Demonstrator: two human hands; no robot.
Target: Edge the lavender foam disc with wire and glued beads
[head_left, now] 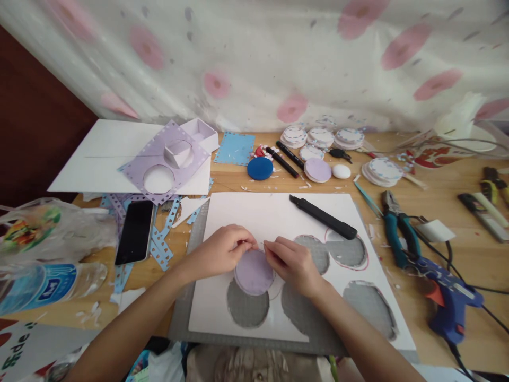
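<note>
A lilac round disc (253, 272) lies on a white foam board (262, 215) with several round holes cut out of it. My left hand (222, 249) pinches the disc's top edge with closed fingers; something small and red shows at its fingertips. My right hand (292, 262) rests on the disc's right edge, its fingers pinched together at the top beside the left hand's. The board lies on a grey cutting mat (191, 313).
A black utility knife (323, 216) lies on the board's far side. Teal pliers (393, 225) and a blue glue gun (447, 302) are at the right. A phone (135, 231), paper scraps and a water bottle (43, 284) are at the left. Disc stacks (318, 138) and markers line the back.
</note>
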